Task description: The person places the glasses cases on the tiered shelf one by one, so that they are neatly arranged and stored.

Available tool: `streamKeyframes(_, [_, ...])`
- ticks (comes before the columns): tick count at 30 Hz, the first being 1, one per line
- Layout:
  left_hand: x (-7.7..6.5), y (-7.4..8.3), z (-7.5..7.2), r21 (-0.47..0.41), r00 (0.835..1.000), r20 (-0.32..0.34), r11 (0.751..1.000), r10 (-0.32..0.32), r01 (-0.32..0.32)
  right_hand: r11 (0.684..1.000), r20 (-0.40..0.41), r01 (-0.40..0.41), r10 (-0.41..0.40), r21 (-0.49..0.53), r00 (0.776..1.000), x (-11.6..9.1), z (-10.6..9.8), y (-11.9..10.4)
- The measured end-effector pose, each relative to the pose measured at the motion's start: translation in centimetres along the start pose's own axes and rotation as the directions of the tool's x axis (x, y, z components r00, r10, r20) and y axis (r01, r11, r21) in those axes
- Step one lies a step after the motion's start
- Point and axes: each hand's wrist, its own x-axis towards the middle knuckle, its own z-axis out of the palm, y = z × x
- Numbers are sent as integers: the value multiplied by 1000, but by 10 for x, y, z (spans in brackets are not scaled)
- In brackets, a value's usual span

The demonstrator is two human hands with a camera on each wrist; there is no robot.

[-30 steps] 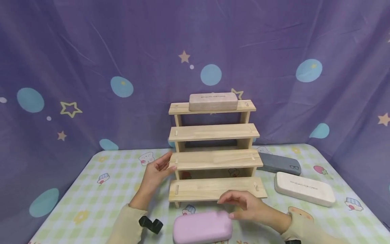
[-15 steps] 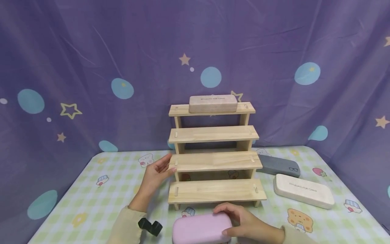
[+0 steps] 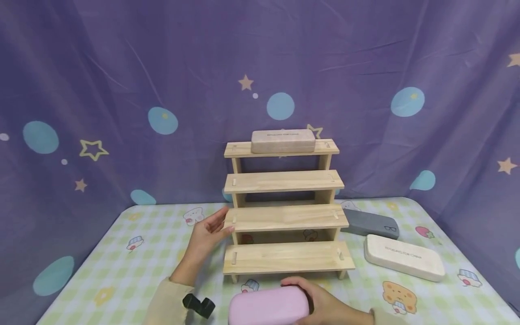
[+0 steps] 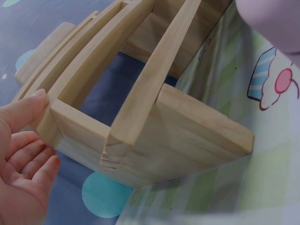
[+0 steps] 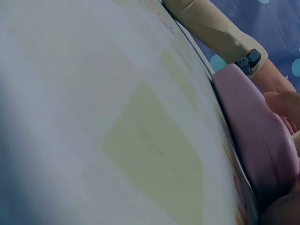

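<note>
A pink glasses case (image 3: 268, 306) lies near the front of the table, before a four-step wooden display stand (image 3: 284, 258). My right hand (image 3: 322, 303) grips its right end, fingers over the far side and thumb at the near side. In the right wrist view the glasses case (image 5: 251, 133) shows its seam, close over the cloth. My left hand (image 3: 207, 234) holds the left end of the stand's second step from the bottom, thumb at the front corner. The left wrist view shows that thumb on the wood of the stand (image 4: 136, 112), the other fingers of the left hand (image 4: 26, 164) loosely bent.
A beige glasses case (image 3: 283, 141) sits on the top step. Right of the stand lie a grey glasses case (image 3: 370, 223) and a white glasses case (image 3: 404, 257). The checked tablecloth (image 3: 150, 264) reaches back to a purple curtain (image 3: 195, 149).
My right hand has come in from the right and closed its fingers and thumb round the end of the pink glasses case. The left hand stays on the stand; the view tips slightly up.
</note>
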Motion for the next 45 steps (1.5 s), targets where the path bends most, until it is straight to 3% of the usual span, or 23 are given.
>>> streamKeyframes(12, [-1, 0, -2, 0, 1000, 6, 1000, 0, 0, 974, -70, -6, -10, -226, 997, 0, 7, 3])
streamKeyframes(23, [-2, 2, 0, -10, 1000, 9, 1000, -18, 18, 984, -133, -65, 43, -164, 990, -2, 9, 0])
streamKeyframes(30, [-4, 2, -2, -17, 1000, 18, 1000, -4, 5, 971, -158, -31, -7, -237, 987, -3, 6, 3])
streamKeyframes(39, [-3, 4, 0, -26, 1000, 14, 1000, 7, -6, 986, -147, -38, 14, -163, 989, -7, 0, 1])
streamKeyframes(41, [-3, 4, 1, -25, 1000, 16, 1000, 11, -11, 982, -142, -19, -8, -190, 990, -9, -2, -3])
streamKeyframes(45, [-3, 4, 0, -17, 1000, 13, 1000, 15, -15, 956, -134, 86, -127, -279, 983, -12, -10, -14])
